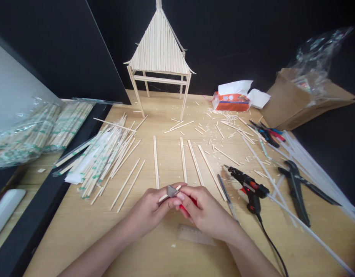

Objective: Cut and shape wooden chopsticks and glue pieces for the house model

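My left hand (148, 209) is closed on a short wooden stick (163, 198) low over the middle of the table. My right hand (203, 206) grips a red-handled knife (183, 211), most of whose handle its fingers hide. The knife's wide grey blade (172, 191) lies against the stick, between the two hands. Beyond the hands, several pale stick pairs, among them one stick pair (155, 161), are laid out lengthwise. A clear ruler (196, 234) is partly under my right forearm.
A stick-built house model (160, 46) stands at the back. Bundled chopsticks (100, 157) lie left. At right are a glue gun (248, 188) with its cord, black cutters (297, 188), glue sticks (318, 169) and a cardboard box (292, 100). Offcuts surround a tissue pack (232, 102).
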Tool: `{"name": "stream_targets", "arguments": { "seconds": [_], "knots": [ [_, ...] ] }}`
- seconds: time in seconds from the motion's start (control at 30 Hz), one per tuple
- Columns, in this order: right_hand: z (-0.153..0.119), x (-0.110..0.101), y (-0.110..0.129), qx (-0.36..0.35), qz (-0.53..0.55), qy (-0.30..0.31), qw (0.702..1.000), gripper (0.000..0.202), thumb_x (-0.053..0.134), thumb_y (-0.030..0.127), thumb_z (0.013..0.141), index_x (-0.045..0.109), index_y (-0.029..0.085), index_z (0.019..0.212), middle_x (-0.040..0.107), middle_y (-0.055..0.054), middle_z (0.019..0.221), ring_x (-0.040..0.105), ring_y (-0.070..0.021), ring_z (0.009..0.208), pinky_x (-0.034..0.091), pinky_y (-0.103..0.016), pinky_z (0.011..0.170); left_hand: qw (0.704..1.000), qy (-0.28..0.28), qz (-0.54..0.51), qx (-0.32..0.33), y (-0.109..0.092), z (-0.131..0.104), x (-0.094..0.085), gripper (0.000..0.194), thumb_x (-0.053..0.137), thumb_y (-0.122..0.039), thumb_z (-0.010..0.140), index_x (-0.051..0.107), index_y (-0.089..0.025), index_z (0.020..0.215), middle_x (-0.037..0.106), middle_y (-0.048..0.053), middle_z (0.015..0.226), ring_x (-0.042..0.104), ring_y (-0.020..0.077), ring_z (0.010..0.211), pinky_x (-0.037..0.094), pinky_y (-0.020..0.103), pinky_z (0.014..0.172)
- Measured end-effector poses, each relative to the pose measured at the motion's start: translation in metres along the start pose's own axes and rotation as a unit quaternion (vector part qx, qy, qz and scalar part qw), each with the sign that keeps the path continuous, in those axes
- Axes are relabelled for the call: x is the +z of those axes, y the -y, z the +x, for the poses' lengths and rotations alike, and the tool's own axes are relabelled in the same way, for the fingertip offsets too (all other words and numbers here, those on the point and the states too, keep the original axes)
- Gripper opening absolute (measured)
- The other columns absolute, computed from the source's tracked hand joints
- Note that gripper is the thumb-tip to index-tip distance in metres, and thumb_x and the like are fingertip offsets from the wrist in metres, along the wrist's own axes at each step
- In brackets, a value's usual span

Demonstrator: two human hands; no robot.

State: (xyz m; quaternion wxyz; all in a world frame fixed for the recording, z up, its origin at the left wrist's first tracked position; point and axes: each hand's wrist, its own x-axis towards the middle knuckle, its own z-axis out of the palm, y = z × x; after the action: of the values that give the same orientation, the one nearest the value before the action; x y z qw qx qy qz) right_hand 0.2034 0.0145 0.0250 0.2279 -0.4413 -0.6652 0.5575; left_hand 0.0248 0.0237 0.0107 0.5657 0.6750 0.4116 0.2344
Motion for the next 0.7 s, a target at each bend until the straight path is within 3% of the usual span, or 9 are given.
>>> {"name": "stream_targets", "arguments": {
  "seconds": [0.2, 0.37, 0.53, 0.7],
  "knots": [
    [0.001, 0.001, -0.002, 0.026, -0.056, -0.012, 0.998, 0.029, 0.032, 0.029, 0.098, 0.046, 0.021, 0.074, 0.048, 0.006, 0.059, 0.042, -0.0081, 0.051, 0.027, -0.020, 0.050, 0.992, -0.026, 0.125, -0.012, 0.006, -0.002, -0.001, 0.017, 0.047, -0.027, 0.090, 0.059, -0.019, 0.080, 0.065, -0.002, 0.070, 0.059, 0.0116, 0.063, 0.038, 0.019, 0.060],
    [0.001, 0.001, -0.002, 0.007, -0.113, -0.035, 0.993, 0.028, 0.033, 0.028, 0.097, 0.044, 0.021, 0.073, 0.048, 0.005, 0.061, 0.043, -0.0096, 0.055, 0.027, -0.022, 0.053, 0.983, -0.041, 0.180, -0.013, 0.009, -0.004, 0.000, 0.023, 0.044, -0.032, 0.091, 0.058, -0.018, 0.080, 0.063, -0.002, 0.065, 0.057, 0.0114, 0.057, 0.037, 0.019, 0.055],
    [-0.002, 0.002, 0.006, -0.016, -0.130, -0.046, 0.990, 0.025, 0.034, 0.025, 0.096, 0.042, 0.021, 0.072, 0.045, 0.005, 0.062, 0.041, -0.0093, 0.054, 0.025, -0.022, 0.053, 0.982, -0.065, 0.163, 0.065, 0.007, -0.003, -0.001, 0.025, 0.047, -0.028, 0.091, 0.058, -0.018, 0.070, 0.060, -0.004, 0.059, 0.052, 0.0079, 0.050, 0.035, 0.017, 0.052],
    [-0.005, 0.005, 0.011, -0.041, -0.116, -0.062, 0.990, 0.026, 0.035, 0.024, 0.095, 0.039, 0.020, 0.070, 0.044, 0.005, 0.062, 0.040, -0.0091, 0.055, 0.025, -0.022, 0.053, 0.962, -0.123, 0.200, 0.140, 0.003, -0.006, 0.001, 0.027, 0.050, -0.028, 0.090, 0.056, -0.018, 0.066, 0.058, -0.005, 0.055, 0.048, 0.0067, 0.045, 0.033, 0.017, 0.049]
  ]
}}
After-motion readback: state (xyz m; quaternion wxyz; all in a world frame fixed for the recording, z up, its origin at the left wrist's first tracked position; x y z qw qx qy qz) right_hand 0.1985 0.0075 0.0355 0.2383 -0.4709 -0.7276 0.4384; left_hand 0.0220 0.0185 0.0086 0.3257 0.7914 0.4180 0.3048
